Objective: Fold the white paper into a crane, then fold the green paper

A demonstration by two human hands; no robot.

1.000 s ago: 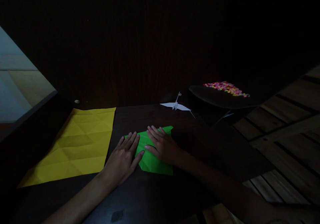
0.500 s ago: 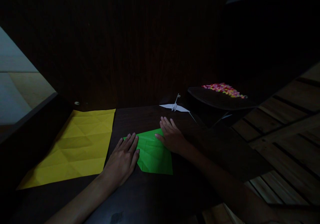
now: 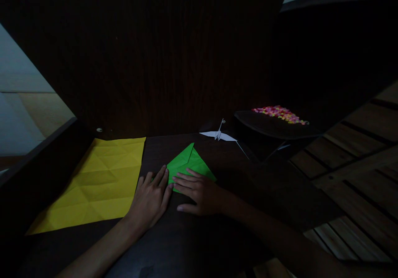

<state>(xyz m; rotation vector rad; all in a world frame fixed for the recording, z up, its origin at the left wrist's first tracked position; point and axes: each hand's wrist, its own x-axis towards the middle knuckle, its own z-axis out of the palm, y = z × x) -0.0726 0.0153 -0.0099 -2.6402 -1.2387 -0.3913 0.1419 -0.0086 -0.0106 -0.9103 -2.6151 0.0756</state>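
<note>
A folded sheet of green paper (image 3: 199, 162) lies flat on the dark wooden surface, its far tip pointing away from me and a folded edge showing near that tip. My left hand (image 3: 152, 197) rests on its left corner with the fingers stretched out. Across the near part of the green paper lies my right hand (image 3: 197, 191), palm down, fingers spread, the thumb apart on the near side. The paper's near edge is partly hidden under both hands.
To the left lies a large creased yellow sheet (image 3: 105, 178). A white origami crane (image 3: 218, 135) stands behind the green paper by the upright dark panel (image 3: 174, 62). Farther right, small pink and yellow pieces (image 3: 280, 113) lie heaped on a dark curved ledge (image 3: 264, 126). Wooden slats (image 3: 357, 187) show lower right.
The green paper has gone from a broad four-sided shape to a smaller pointed one. My right hand has come nearer to me and leftward over it; my left hand stays about in place.
</note>
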